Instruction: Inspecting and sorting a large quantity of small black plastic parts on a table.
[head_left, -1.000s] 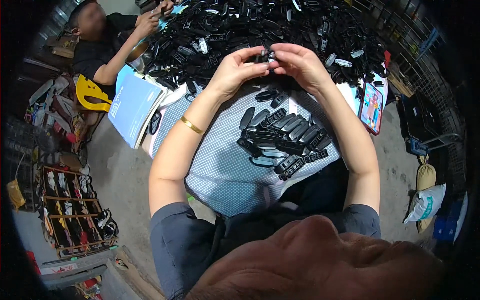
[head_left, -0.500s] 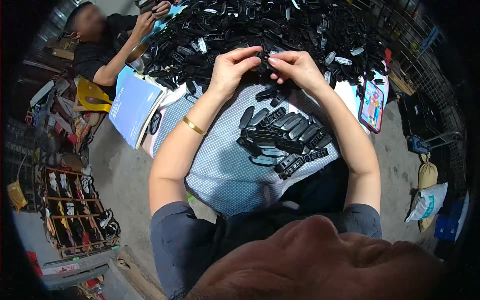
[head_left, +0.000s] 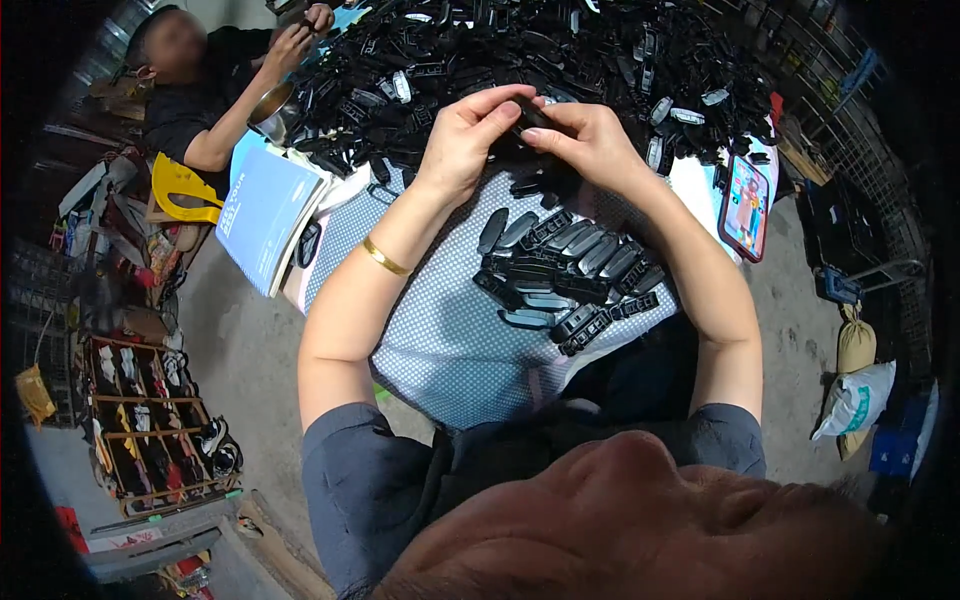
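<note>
As fingers [head_left: 497, 122] pinch, a black piece [head_left: 525, 114] lies between.

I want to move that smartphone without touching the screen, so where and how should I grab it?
Probably by its long edges toward the near end, from the right: the smartphone is a slim slab lying face up, and black parts crowd its left side.
</note>
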